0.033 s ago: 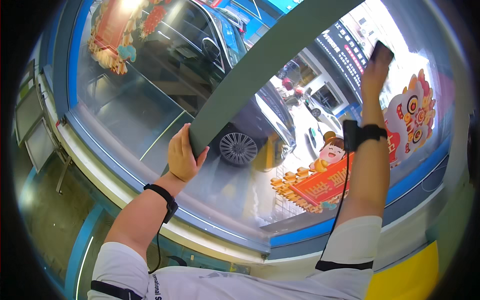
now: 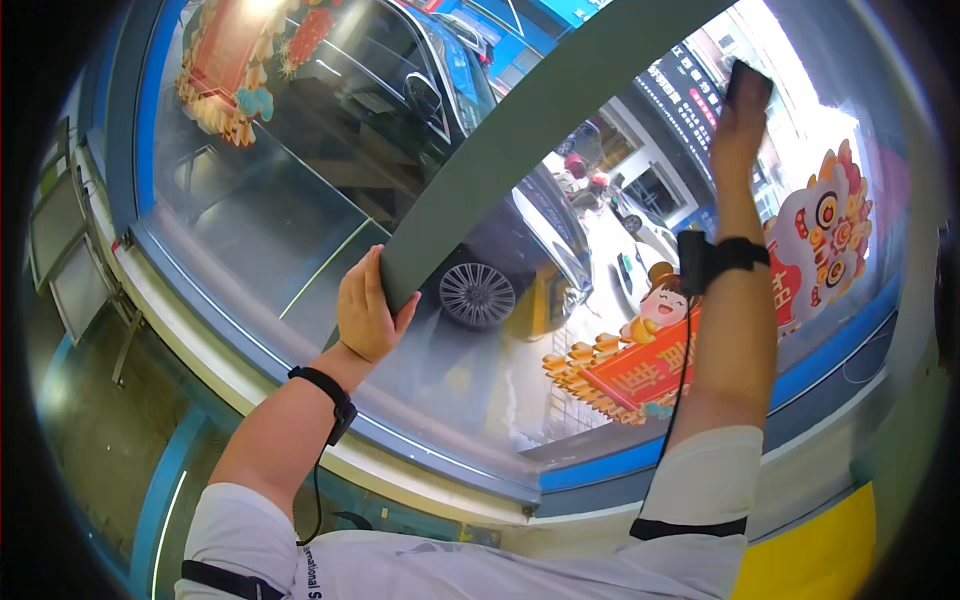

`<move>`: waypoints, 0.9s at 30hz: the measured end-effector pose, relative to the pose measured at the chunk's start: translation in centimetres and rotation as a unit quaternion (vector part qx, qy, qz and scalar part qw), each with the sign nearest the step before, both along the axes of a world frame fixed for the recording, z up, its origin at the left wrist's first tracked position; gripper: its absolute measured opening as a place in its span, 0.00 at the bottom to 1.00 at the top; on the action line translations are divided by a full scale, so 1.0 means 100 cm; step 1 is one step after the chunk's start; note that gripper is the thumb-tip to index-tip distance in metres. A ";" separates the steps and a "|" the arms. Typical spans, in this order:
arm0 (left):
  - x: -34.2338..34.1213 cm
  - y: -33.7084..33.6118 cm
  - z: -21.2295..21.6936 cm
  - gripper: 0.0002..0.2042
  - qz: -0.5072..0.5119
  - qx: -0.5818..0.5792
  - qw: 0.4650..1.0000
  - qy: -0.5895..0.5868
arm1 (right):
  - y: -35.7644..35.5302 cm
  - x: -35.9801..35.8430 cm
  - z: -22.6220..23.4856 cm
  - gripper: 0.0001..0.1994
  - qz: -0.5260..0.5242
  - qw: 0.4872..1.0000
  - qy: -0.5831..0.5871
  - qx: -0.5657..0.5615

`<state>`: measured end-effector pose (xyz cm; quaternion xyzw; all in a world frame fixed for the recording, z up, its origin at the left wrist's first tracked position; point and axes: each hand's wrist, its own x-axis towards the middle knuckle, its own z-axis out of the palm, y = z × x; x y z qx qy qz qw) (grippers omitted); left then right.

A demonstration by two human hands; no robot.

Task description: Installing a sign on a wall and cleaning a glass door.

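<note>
A wide grey bar (image 2: 520,140) crosses diagonally in front of the glass (image 2: 400,370). My left hand (image 2: 370,308) is closed round its lower end, thumb on one side and fingers on the other. Up at the far right, my right hand (image 2: 740,130) reaches up by the glass with a small dark flat block (image 2: 749,86) in its grasp. What kind of thing the block is does not show clearly, nor whether it touches the pane. Both wrists wear black straps with cables.
Festive stickers sit on the glass: a lion head (image 2: 832,228), a cartoon child over a red banner (image 2: 640,370), and a red-gold one (image 2: 222,70). A blue-edged sill (image 2: 620,468) curves below. Through the glass stand a dark car (image 2: 478,296) and a shop sign.
My right hand has shifted a little up and to the left with the dark block. My left hand stays on the grey bar.
</note>
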<state>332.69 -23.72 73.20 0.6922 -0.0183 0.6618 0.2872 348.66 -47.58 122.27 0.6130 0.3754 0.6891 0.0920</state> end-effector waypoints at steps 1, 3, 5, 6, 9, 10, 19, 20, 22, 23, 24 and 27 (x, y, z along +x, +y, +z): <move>0.001 -0.003 0.002 0.40 -0.010 -0.002 1.000 -0.004 | 0.018 0.006 -0.006 0.29 0.013 0.998 -0.025 -0.050; -0.002 0.013 -0.008 0.39 -0.003 0.002 1.000 0.008 | 0.086 -0.007 -0.071 0.31 0.023 0.998 -0.030 -0.049; -0.002 0.013 -0.006 0.40 -0.004 0.004 1.000 0.012 | 0.103 -0.021 -0.116 0.32 0.015 0.999 0.025 -0.032; 0.000 0.009 -0.004 0.40 -0.008 0.002 1.000 0.007 | 0.097 -0.025 -0.139 0.32 0.001 0.999 0.042 -0.030; 0.002 0.009 -0.005 0.40 -0.012 -0.006 1.000 0.005 | 0.095 -0.029 -0.225 0.32 -0.053 0.995 0.082 -0.035; 0.000 0.014 -0.006 0.40 -0.008 -0.007 1.000 0.012 | 0.103 -0.035 -0.262 0.32 -0.075 0.988 0.132 -0.035; -0.002 0.008 -0.002 0.40 -0.028 -0.007 1.000 0.002 | 0.050 -0.043 -0.472 0.30 0.022 0.804 0.572 -0.160; -0.003 0.007 -0.002 0.40 -0.034 -0.007 0.999 0.002 | 0.036 -0.037 -0.466 0.30 0.119 0.692 0.706 -0.095; -0.005 0.012 -0.008 0.39 -0.032 -0.017 0.999 0.001 | 0.020 -0.025 -0.428 0.29 0.012 0.783 0.596 -0.175; -0.005 0.013 -0.008 0.39 -0.032 -0.019 0.999 0.006 | 0.006 -0.020 -0.400 0.29 -0.113 0.877 0.398 -0.245; -0.006 0.013 -0.006 0.39 -0.031 -0.013 0.999 -0.001 | -0.012 -0.011 -0.359 0.28 -0.186 0.916 0.252 -0.251; -0.005 0.018 -0.012 0.40 -0.027 -0.010 1.000 0.000 | -0.043 -0.003 -0.217 0.28 -0.158 0.973 0.043 -0.160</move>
